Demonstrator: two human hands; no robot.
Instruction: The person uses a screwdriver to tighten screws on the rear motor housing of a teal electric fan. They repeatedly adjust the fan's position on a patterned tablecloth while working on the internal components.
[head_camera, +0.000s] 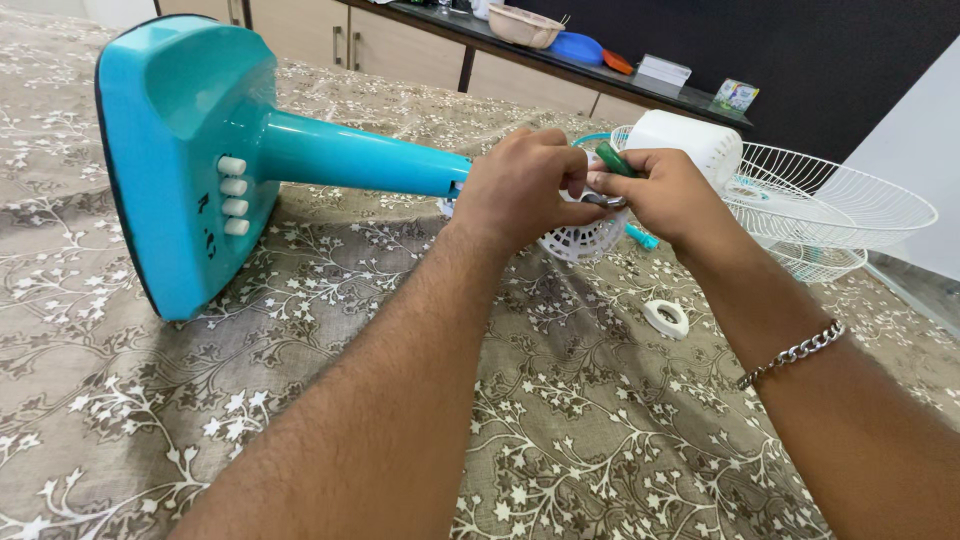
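- Both hands meet right at the top end of the turquoise fan stand (360, 155), where its neck joins the white motor housing (690, 140).
- Right hand (665, 195) is curled tight around a tool with a green handle (612, 160), fingers closed on it. The metal tip (605, 201) pokes out between the two hands, pretty much at the neck joint.
- Left hand (520, 185) is wrapped over the end of the neck, fingers bent down and thumb pressed toward the tool tip. It's gripping there, but what exactly sits under the palm I can't tell, the hand hides it.
- Just below the hands, a round white vented piece (585, 243) peeks out, touching or almost touching the left fingers.
- A short turquoise bit (642, 238) sticks out under the right hand, next to that vented piece.
- The fan stand lies on its side on the floral bedsheet (300, 400), with the square base (180, 150) tipped up at the far end from the hands and a row of white buttons (233, 195) on its face.
- Past the motor housing, away from the stand, sit white wire fan guards (840, 205), stacked.
- A small white ring (666, 317) lies on the sheet near the right wrist, apart from the stand.
- Silver chain bracelet (795, 352) on the right wrist.
- Behind it all, a dark counter (560, 62) with a beige bowl (525, 25) and some small stuff.
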